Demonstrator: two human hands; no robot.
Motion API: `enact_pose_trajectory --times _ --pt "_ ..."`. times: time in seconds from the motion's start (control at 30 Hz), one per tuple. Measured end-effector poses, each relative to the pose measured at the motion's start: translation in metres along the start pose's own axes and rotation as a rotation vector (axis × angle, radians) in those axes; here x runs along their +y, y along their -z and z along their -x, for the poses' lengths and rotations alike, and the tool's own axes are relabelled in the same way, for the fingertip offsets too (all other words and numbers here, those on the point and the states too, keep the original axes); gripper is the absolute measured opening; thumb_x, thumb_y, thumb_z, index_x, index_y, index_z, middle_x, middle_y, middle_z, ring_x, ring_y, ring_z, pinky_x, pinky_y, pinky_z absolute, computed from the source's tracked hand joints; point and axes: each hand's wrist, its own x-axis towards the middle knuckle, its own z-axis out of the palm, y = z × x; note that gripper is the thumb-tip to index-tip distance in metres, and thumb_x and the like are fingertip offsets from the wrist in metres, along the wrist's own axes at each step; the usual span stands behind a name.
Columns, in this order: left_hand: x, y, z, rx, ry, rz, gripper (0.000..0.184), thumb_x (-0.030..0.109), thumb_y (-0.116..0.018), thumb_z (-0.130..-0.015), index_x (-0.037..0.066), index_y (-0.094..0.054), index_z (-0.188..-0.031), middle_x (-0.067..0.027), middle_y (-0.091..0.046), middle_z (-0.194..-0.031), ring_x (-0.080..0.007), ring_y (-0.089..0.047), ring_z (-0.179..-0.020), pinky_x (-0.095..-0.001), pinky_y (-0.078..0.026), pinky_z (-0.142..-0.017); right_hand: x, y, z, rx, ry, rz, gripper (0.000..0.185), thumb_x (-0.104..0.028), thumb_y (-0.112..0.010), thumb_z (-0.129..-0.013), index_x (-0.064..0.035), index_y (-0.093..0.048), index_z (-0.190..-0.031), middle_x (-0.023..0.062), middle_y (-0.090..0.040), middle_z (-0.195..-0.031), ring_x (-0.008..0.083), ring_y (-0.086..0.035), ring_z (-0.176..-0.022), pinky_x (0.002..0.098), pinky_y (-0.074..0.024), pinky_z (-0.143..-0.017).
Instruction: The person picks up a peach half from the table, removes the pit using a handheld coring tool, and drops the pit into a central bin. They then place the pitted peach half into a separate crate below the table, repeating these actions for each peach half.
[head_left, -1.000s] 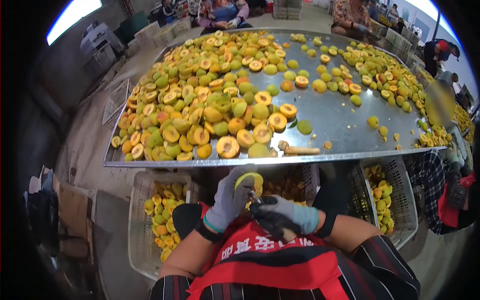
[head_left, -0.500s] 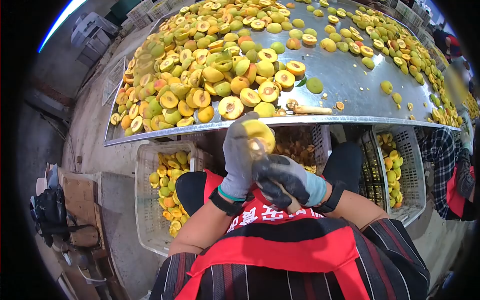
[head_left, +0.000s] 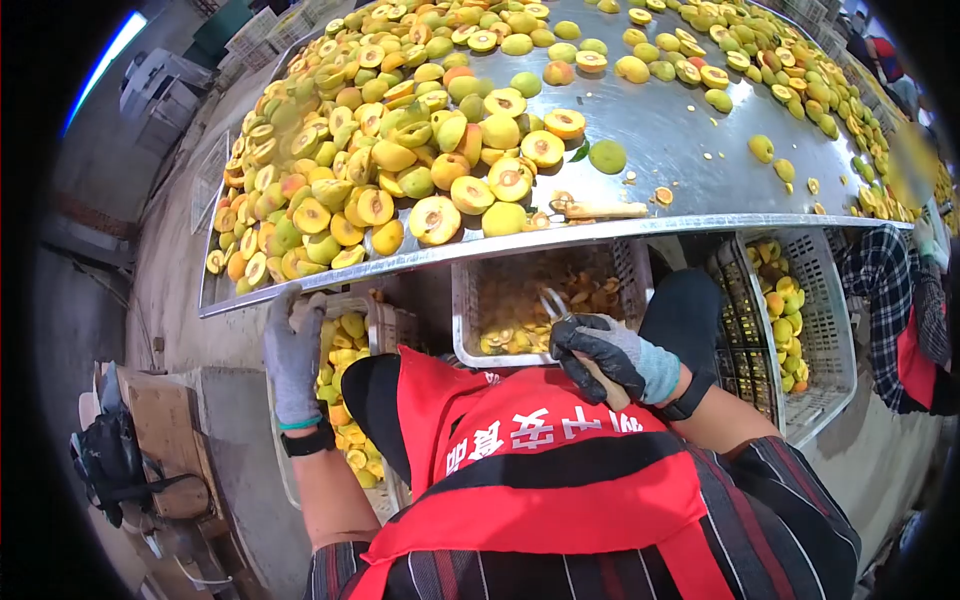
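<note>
My left hand [head_left: 293, 352], in a grey glove, hangs over the left crate [head_left: 388, 326] below the table edge. Its fingers are apart, and I see no fruit in them. Yellow fruit halves [head_left: 350, 345] fill that crate beside the hand. In front of my apron, my right hand [head_left: 605, 358] wraps round the handle of a pitting tool [head_left: 607, 386]. The tool's looped metal tip points up and away from me, above the middle crate [head_left: 460, 312], which contains brown pits and yellow scraps.
A metal table [head_left: 660, 170] carries a large heap of cut, peach-like fruit [head_left: 390, 155]. Another light-handled tool [head_left: 605, 210] lies near its front edge. To the right stands a crate [head_left: 828, 330] of halves, with a co-worker's plaid sleeve [head_left: 872, 300] beyond. A bag [head_left: 105, 440] sits far left.
The fruit half has left my left hand, which has moved left and down to the left crate and opened. My right hand, still gripping the tool, has shifted slightly right.
</note>
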Motion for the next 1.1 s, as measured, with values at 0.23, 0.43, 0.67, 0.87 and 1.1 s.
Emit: enact_pose_trajectory --times 0.23,0.43,0.67,0.87,1.1 --pt "0.045 -0.107 -0.075 -0.309 -0.084 -0.226 0.051 0.032 -0.066 -0.074 0.000 -0.052 -0.111 -0.0213 -0.061 -0.097 -0.0334 -0.060 -0.088 -0.0382 -0.046 -0.077 0.017 -0.006 -0.020 -0.042 0.037 -0.080 0.018 -0.023 -0.050 -0.090 -0.0053 -0.051 -0.087 0.0065 -0.051 -0.060 0.0140 -0.049 -0.044 0.0276 -0.0410 -0.040" --pt "0.047 -0.144 -0.083 -0.365 -0.135 -0.137 0.041 0.021 -0.070 -0.067 0.001 -0.055 -0.100 -0.0164 -0.061 -0.090 -0.0272 -0.061 -0.081 -0.0353 -0.049 -0.070 0.007 -0.005 -0.003 0.088 0.046 -0.002 0.020 -0.027 -0.050 -0.090 -0.0076 -0.046 -0.086 0.0043 -0.048 -0.057 0.0138 -0.048 -0.043 0.0268 -0.0401 -0.039" --pt "0.103 -0.114 -0.011 -0.366 0.242 1.236 0.029 0.013 -0.060 -0.078 0.004 -0.052 -0.104 -0.0076 -0.058 -0.094 -0.0167 -0.059 -0.079 -0.0301 -0.050 -0.072 -0.020 -0.018 -0.017 0.149 0.296 0.276 0.022 -0.027 -0.053 -0.089 -0.0057 -0.049 -0.095 0.0035 -0.055 -0.067 0.0098 -0.050 -0.048 0.0235 -0.0418 -0.042" --pt "0.128 -0.099 0.042 -0.650 0.530 1.678 0.039 0.029 -0.050 -0.088 0.004 -0.044 -0.117 -0.0117 -0.053 -0.108 -0.0216 -0.056 -0.096 -0.0321 -0.051 -0.076 -0.036 -0.049 -0.014 0.124 0.263 0.270 0.024 -0.027 -0.054 -0.089 -0.0040 -0.050 -0.096 0.0003 -0.052 -0.070 0.0075 -0.047 -0.058 0.0237 -0.0414 -0.052" --pt "0.125 -0.098 0.046 -0.470 0.008 1.257 0.052 0.041 -0.045 -0.090 0.003 -0.039 -0.125 -0.0135 -0.048 -0.118 -0.0214 -0.051 -0.105 -0.0316 -0.045 -0.087 -0.015 -0.041 -0.026 0.171 0.352 0.517 0.024 -0.026 -0.052 -0.089 -0.0022 -0.049 -0.093 0.0045 -0.053 -0.067 0.0104 -0.049 -0.051 0.0241 -0.0400 -0.044"
